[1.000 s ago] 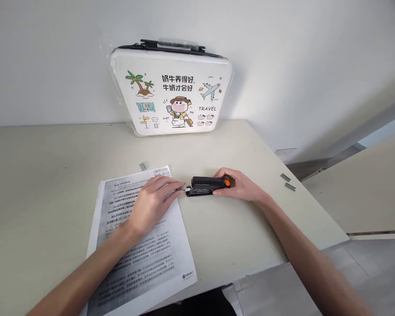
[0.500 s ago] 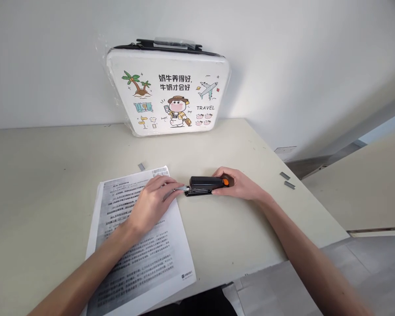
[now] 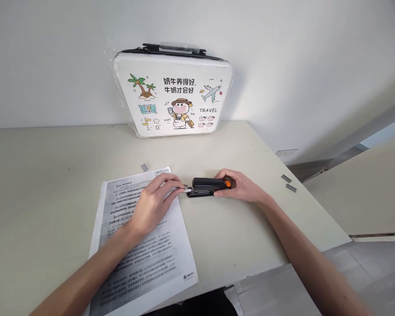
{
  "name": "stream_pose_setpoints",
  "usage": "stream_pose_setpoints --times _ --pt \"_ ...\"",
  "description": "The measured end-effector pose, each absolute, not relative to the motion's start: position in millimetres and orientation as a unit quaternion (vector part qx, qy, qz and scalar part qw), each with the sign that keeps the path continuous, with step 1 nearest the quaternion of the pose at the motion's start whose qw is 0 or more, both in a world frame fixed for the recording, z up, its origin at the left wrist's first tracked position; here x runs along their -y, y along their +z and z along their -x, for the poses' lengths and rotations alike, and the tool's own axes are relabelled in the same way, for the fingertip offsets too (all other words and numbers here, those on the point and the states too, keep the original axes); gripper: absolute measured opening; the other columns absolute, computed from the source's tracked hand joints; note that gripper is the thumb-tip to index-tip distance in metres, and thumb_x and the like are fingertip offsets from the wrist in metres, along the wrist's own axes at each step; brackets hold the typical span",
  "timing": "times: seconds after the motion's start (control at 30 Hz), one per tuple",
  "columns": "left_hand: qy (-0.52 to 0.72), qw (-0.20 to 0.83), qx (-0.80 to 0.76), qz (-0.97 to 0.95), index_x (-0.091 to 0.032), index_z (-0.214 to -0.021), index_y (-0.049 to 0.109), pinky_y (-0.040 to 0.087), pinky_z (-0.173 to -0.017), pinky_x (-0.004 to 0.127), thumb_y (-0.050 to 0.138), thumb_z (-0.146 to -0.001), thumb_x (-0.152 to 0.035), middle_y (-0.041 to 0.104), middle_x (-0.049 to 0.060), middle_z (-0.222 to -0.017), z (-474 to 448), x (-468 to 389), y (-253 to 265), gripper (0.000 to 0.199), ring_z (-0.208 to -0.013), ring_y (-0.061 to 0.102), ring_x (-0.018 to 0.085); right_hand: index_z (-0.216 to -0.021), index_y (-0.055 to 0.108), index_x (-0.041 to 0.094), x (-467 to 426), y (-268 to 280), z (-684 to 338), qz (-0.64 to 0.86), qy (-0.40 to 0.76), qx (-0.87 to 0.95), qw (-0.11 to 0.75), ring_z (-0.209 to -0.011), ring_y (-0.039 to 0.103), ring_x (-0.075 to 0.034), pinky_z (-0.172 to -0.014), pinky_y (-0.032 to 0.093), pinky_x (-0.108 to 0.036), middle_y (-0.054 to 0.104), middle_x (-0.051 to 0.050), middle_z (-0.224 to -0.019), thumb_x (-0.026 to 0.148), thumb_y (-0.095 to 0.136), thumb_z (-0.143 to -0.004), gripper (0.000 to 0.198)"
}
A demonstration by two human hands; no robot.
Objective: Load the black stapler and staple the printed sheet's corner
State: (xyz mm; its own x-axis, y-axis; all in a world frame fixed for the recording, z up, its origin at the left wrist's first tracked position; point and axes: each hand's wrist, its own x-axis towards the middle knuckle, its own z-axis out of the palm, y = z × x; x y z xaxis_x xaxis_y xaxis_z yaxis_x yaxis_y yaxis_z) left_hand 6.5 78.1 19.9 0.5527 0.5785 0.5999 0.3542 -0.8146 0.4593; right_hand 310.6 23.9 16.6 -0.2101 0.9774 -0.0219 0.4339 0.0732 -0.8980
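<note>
A black stapler (image 3: 208, 184) with an orange tab at its back end lies on the table, its upper body raised a little off the base. My right hand (image 3: 238, 185) is closed around the stapler's back end, thumb along the near side. At the front end my left hand (image 3: 156, 198) pinches a small grey metal piece (image 3: 187, 189) that meets the stapler's nose. I cannot tell whether this piece is a staple strip or part of the stapler. Under my left hand and forearm lies a stack of printed paper (image 3: 141, 263).
One grey staple strip (image 3: 144, 167) lies beyond the paper, and two more staple strips (image 3: 289, 183) lie near the table's right edge. A white cartoon-printed case (image 3: 177, 94) with a black handle leans against the wall (image 3: 52, 61). The table (image 3: 243, 237) ends at the right and in front.
The view has shifted slightly. My left fingers have come nearer the stapler's nose, and less of the grey piece shows between them. My right hand keeps its hold on the stapler.
</note>
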Motion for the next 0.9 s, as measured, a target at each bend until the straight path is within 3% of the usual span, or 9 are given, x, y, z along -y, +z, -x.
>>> stream_pose_setpoints --times 0.57,0.9 --pt "0.343 0.192 -0.263 -0.881 -0.027 -0.131 0.07 0.059 -0.084 0.034 0.051 -0.109 -0.029 0.068 0.006 -0.114 -4.0 -82.2 12.8 0.028 -0.094 0.07 0.019 -0.091 0.06 0.027 -22.9 18.8 -310.0 0.541 0.42 0.653 0.324 -0.085 0.061 -0.022 -0.075 0.05 -0.036 0.071 -0.001 -0.099 0.051 0.083 -0.081 0.034" --pt "0.351 0.094 -0.249 -0.898 -0.024 -0.118 0.073 0.054 -0.096 0.044 0.057 -0.108 -0.033 0.076 0.006 -0.112 -2.1 -87.0 16.7 0.02 -0.102 0.07 0.024 -0.092 0.061 0.027 -24.1 19.0 -311.9 0.542 0.419 0.654 0.319 -0.086 0.061 -0.023 -0.075 0.05 -0.037 0.071 -0.003 -0.102 0.049 0.083 -0.081 0.033"
